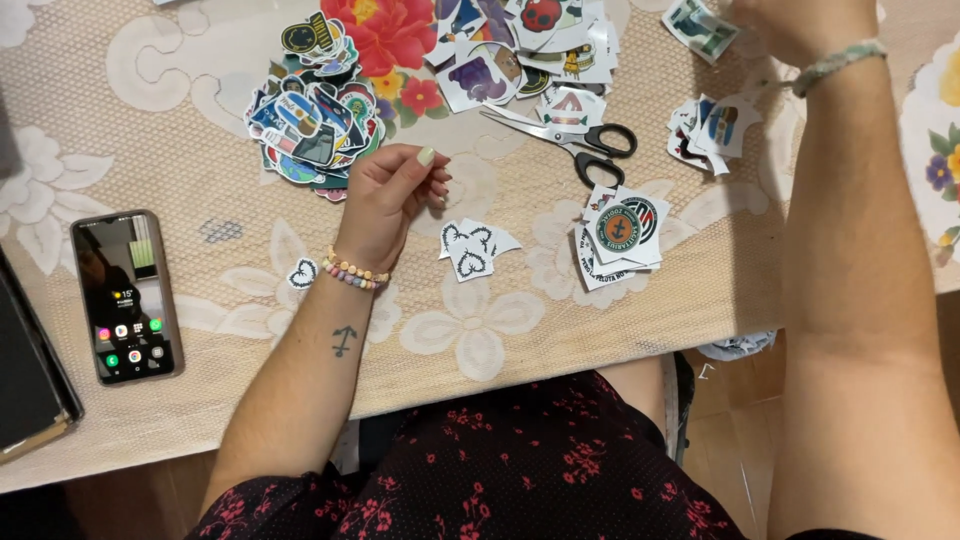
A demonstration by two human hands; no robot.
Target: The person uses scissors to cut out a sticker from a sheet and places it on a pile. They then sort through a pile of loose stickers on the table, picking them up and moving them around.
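head view, looking down on a lace-covered table (200, 180). the left hand (385, 200) rises from a forearm lying diagonally across the table edge, wrist ringed by a beaded bracelet (352, 272), palm turned inward and the fingers (432, 185) curled loosely toward the thumb; they seem to hold nothing, though a very small scrap could not be ruled out. just beyond and below these fingertips, not touching them, lie a few cut-out white heart-shaped stickers (472, 248); one more small heart sticker (302, 273) lies on the wrist's other side. above the knuckles spreads a heap of coloured stickers (315, 110). the scissors (570, 140), black-handled and closed, lie beyond the fingertips toward the right arm, apart from both hands. the right hand (795, 25) reaches far up the table, forearm nearly vertical in view, a woven wristband (838, 65) at the wrist; its fingers are cut off by the top edge, so how far they are open cannot be told. a small stack of stickers (712, 128) lies just beside that wrist, and a round-badge sticker stack (618, 235) lies between the arms. a smartphone (127, 297), screen lit, lies well apart from the left forearm.
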